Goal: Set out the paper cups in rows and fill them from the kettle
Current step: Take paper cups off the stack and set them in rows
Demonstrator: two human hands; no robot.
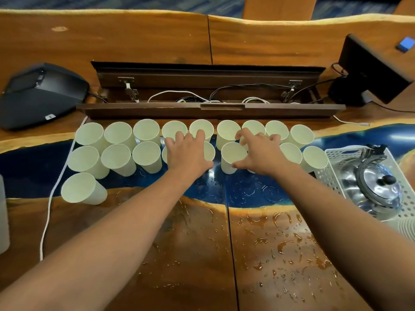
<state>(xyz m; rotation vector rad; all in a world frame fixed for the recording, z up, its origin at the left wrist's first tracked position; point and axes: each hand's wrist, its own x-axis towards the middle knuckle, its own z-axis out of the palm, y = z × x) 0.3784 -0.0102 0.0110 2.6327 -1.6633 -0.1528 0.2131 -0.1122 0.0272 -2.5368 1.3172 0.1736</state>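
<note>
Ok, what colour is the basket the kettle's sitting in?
White. The perforated plastic basket holding the shiny steel kettle shows clearly in the head view, at the right.

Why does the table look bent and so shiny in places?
Head view: the wide-angle lens bows the table edges and splays the paper cups outward; overhead light glints off the water drops and the steel kettle; the left hand and right hand stay fairly sharp, the corners soften.

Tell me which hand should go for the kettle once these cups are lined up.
Right, probably. The kettle sits in the white basket at the table's right side, beside the right hand; the left hand would have to cross over.
</note>
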